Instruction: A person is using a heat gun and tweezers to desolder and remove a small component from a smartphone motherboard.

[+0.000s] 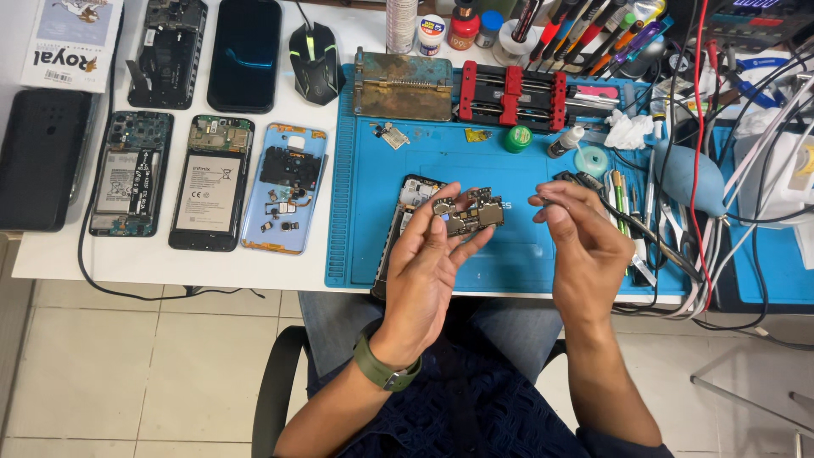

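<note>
Head view. A white bench [212,267] stands over a pale tiled floor [127,365]; a blue repair mat [475,161] covers its near-right part, reaching to the near edge.

The left hand [424,271], with a green-strapped watch [383,371] at the wrist, is raised above the mat near the near edge. Its fingers [448,197] are closed on a phone circuit board [468,214], thumb on one side and fingertips on the other, holding it clear of the mat. Directly beneath it, on the mat, lies an opened phone body [405,203], partly hidden by the hand.

The right hand [585,246] is just beside the board, not touching it. Its fingers [551,202] are pinched together; whether they grip anything cannot be told.

Toward the left edge of the bench lie three opened phones in a row: one with a dark frame [131,174], one with a white battery [211,182], and one with a light blue shell [285,188]. Behind them, toward the far edge, are a black phone [245,53] face up and a black computer mouse [314,61].

At the far edge of the mat sit a brass-coloured holding plate [404,85] and a red and black board clamp [513,95]. A small green jar [517,137] stands on the mat in front of the clamp. Cables [695,220] and a blue air blower [687,174] crowd the right side.
</note>
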